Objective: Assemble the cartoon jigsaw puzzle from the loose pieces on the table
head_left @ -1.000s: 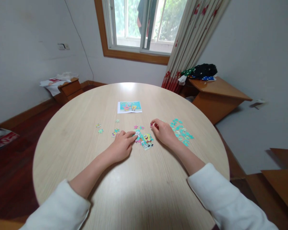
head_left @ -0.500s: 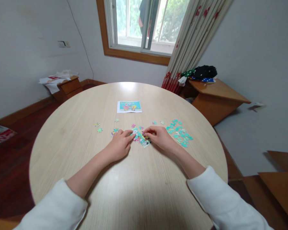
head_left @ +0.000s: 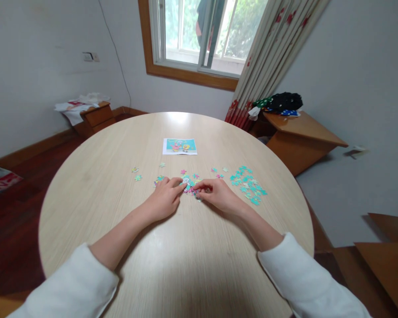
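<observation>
I log left hand (head_left: 166, 197), fingers loosely spread, on puzzle (head_left: 187, 181) left edge; right hand (head_left: 218, 194), fingers pinching piece (head_left: 193, 190), at puzzle's right.

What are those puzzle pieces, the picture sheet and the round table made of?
The puzzle pieces look like matte printed cardboard: thin, flat, with knobbed edges, though plastic is possible. The picture sheet seems matte printed paper, thin with a white left margin. The round table shows pale straight grain and a soft sheen: wood or laminate, I can't tell which.
</observation>
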`<state>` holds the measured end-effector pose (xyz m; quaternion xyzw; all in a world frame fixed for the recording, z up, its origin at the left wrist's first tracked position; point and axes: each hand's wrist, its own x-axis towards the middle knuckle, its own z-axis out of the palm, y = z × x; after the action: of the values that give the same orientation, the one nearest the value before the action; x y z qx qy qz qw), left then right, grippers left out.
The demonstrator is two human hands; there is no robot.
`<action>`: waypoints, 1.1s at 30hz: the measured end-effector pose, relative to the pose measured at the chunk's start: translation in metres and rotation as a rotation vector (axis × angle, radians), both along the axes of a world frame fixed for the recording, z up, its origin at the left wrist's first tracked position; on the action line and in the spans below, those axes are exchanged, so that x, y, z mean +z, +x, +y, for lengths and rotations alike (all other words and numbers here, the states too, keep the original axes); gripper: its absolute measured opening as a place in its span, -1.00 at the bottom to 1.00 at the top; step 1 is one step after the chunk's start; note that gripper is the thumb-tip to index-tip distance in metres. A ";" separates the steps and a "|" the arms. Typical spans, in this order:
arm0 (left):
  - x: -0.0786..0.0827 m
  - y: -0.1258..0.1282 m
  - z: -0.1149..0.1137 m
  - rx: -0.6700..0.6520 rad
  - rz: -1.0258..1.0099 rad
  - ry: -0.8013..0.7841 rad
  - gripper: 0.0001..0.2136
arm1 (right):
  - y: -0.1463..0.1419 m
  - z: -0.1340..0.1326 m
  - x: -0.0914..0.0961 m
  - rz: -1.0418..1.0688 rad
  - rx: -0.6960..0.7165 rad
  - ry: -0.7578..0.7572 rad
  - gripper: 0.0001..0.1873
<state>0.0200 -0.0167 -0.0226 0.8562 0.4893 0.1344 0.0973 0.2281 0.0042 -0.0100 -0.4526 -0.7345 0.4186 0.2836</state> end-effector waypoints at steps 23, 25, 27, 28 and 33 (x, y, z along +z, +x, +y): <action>0.004 0.001 0.000 0.017 -0.032 -0.030 -0.58 | -0.004 -0.004 -0.002 -0.090 0.046 0.060 -0.82; 0.004 0.001 -0.001 0.015 -0.024 -0.028 -0.58 | -0.005 -0.004 -0.001 -0.096 0.048 0.053 -0.82; 0.003 0.000 -0.001 0.016 -0.017 -0.022 -0.58 | -0.005 -0.005 0.000 -0.099 0.047 0.044 -0.82; 0.003 0.000 -0.001 0.016 -0.012 -0.020 -0.58 | -0.006 -0.005 0.000 -0.099 0.047 0.043 -0.82; 0.002 0.000 0.000 0.016 -0.009 -0.020 -0.58 | -0.007 -0.006 0.000 -0.089 0.044 0.036 -0.83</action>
<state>0.0203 -0.0163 -0.0209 0.8506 0.4971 0.1341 0.1070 0.2213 -0.0019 -0.0100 -0.4492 -0.7637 0.3910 0.2494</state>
